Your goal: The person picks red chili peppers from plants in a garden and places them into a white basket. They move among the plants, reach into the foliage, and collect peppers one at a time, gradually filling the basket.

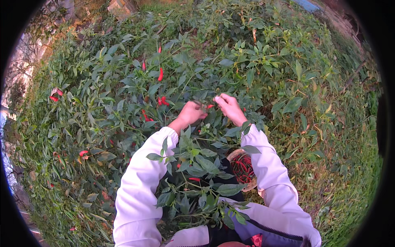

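Note:
Among chili pepper plants, my left hand (189, 115) is at the middle of the view, its fingers curled in by the leaves; motion blur hides what is between them. A red chili pepper (210, 106) shows between my two hands, close to the left fingertips. My right hand (228, 106) is just right of it, thumb and forefinger pinched together at a stem or leaf too small to make out. More red chilies (163, 101) hang left of my hands, and one long red chili (160, 74) hangs higher up.
A round basket (251, 185) holding many red chilies stands below my right forearm, partly covered by the sleeve. A leafy chili branch (200, 166) rises between my forearms, close to my body. Dense plants surround me, with dry stems and grass at the right.

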### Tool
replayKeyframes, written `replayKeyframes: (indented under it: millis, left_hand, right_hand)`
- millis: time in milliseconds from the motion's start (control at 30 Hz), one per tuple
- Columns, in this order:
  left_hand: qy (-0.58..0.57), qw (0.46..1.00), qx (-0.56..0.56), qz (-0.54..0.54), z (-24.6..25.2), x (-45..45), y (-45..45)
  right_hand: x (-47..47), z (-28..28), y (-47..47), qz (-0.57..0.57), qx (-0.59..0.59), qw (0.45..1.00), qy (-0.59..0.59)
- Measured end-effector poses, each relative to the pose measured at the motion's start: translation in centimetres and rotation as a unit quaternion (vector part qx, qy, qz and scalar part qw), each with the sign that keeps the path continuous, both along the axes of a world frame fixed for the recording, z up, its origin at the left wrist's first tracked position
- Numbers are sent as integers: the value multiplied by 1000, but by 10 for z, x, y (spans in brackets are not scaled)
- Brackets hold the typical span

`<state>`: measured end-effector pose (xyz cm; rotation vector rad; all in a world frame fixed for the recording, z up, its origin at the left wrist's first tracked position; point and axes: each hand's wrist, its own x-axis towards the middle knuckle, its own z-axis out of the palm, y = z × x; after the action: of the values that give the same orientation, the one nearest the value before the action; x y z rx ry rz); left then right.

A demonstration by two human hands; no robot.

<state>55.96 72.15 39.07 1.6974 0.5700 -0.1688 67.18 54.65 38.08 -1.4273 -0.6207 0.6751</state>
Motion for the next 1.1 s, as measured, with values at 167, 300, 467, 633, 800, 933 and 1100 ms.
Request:
replayKeyframes:
  millis: [167,300,467,633,800,933,1100]
  left_hand:
    - [3,993,104,-46,-12,4,8]
    - [-17,997,59,-49,-10,4,7]
    - [0,999,19,-49,2,2,2]
    - [7,998,33,-51,2,1,3]
    - [-52,998,21,-27,-9,2,2]
    - [-66,995,61,-40,-12,2,3]
    - [-68,989,127,-30,-10,0,1]
  right_hand:
    - [1,-25,17,17,-167,969,-181]
    - [14,-32,15,65,-114,991,-13]
    - [23,-38,4,90,0,948,305]
    - [18,-37,-5,47,89,905,413]
    - [22,-1,-3,121,105,941,299]
    - [4,31,10,53,-38,998,11]
    - [-8,46,22,20,-150,954,-259]
